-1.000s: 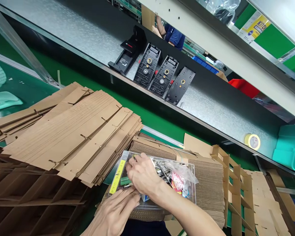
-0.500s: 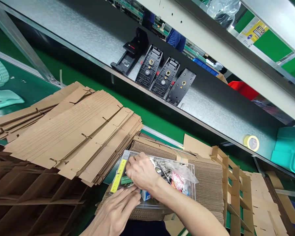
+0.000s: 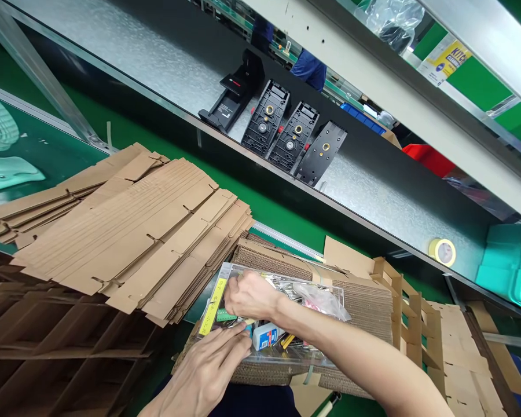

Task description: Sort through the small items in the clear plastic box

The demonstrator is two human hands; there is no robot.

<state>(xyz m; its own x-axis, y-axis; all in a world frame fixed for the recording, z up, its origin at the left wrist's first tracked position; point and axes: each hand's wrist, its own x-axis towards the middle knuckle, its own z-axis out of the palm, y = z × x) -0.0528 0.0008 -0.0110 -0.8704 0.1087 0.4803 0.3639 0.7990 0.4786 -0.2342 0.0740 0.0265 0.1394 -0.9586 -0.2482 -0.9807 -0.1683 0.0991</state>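
Note:
A clear plastic box (image 3: 286, 366) with a yellow handwritten label (image 3: 212, 306) lies on stacked corrugated cardboard, full of small items. My right hand (image 3: 250, 296) reaches over it and dips in, fingers curled down; what they hold, if anything, is hidden. At the box's near left side is my left hand (image 3: 215, 362), with its fingers pressed together and the tips beside a blue cap; whether they grip it is unclear. Around the hands lie a small white bottle with a blue label (image 3: 267, 337), a green piece (image 3: 226, 315), yellow-and-black sticks (image 3: 287, 340) and a clear plastic bag (image 3: 323, 298).
Flat cardboard sheets (image 3: 125, 226) are piled at left, above cardboard dividers (image 3: 61, 347). More dividers (image 3: 410, 330) stand at right. A metal shelf (image 3: 373, 202) carries several black devices (image 3: 267, 119), a tape roll (image 3: 443, 252) and a teal bin (image 3: 510, 263). A person's blue clothing (image 3: 309, 69) shows behind.
My right hand and forearm have shifted slightly, and the white bottle and yellow-and-black sticks now show more. My left hand stays nearly in place at the box's near side.

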